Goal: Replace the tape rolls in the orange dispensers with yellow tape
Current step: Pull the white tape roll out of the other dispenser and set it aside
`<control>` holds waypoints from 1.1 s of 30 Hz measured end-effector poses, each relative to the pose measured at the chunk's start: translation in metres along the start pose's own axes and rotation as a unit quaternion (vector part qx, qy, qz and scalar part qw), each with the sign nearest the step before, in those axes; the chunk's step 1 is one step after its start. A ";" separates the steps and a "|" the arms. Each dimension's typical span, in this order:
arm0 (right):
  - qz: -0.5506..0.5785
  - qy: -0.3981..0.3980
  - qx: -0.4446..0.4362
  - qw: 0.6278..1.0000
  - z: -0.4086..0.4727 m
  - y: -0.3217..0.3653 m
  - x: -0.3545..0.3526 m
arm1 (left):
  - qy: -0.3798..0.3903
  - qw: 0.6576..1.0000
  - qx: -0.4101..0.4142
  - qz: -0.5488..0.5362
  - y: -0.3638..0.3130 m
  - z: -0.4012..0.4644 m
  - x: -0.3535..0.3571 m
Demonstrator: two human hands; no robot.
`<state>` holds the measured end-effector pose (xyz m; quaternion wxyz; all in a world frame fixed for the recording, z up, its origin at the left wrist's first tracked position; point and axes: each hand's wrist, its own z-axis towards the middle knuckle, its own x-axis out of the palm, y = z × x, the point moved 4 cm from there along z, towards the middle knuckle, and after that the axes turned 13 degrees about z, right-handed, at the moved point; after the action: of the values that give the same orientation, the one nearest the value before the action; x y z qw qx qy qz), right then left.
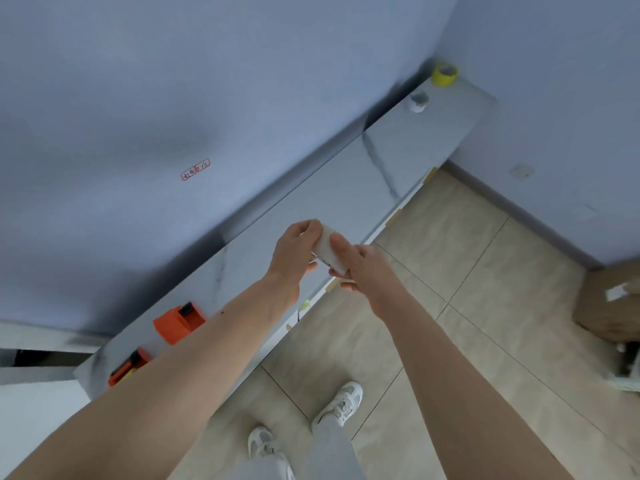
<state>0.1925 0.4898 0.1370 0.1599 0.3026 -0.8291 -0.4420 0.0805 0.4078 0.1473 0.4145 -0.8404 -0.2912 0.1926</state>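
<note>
Both hands met at centre frame: the left hand [296, 251] and right hand [360, 268] each curled round a white tape roll [330, 251], held above the front edge of a long pale marbled counter [346, 188]. That counter ran diagonally from lower left to upper right along a blue-grey wall [173, 98]. Two orange dispensers [178, 322] [130, 365] sat on it at lower left. Way off at upper right stood the yellow tape roll [445, 75], a small grey-white roll [418, 102] near it. Beige floor tiles [467, 289] filled the right.
</note>
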 end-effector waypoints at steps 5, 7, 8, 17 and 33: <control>0.013 -0.009 -0.009 1.000 0.007 0.018 -0.071 | 0.029 1.000 -0.002 -0.011 -0.023 0.008 0.062; 0.011 -0.009 -0.021 1.000 0.013 0.029 -0.095 | 0.037 0.999 -0.006 -0.016 -0.033 0.014 0.085; 0.006 -0.015 -0.028 0.999 0.017 0.034 -0.107 | 0.039 0.999 -0.006 -0.019 -0.039 0.017 0.096; 0.036 -0.047 -0.069 0.996 0.063 0.073 -0.191 | 0.064 0.998 0.014 0.023 -0.091 0.067 0.166; 0.057 -0.072 -0.110 0.990 0.194 0.169 -0.296 | 0.089 0.996 0.004 0.004 -0.202 0.202 0.271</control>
<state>0.2550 0.8757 0.1694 0.1571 0.2033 -0.8008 -0.5410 0.1049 0.8004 0.1706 0.4413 -0.8538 -0.2487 0.1201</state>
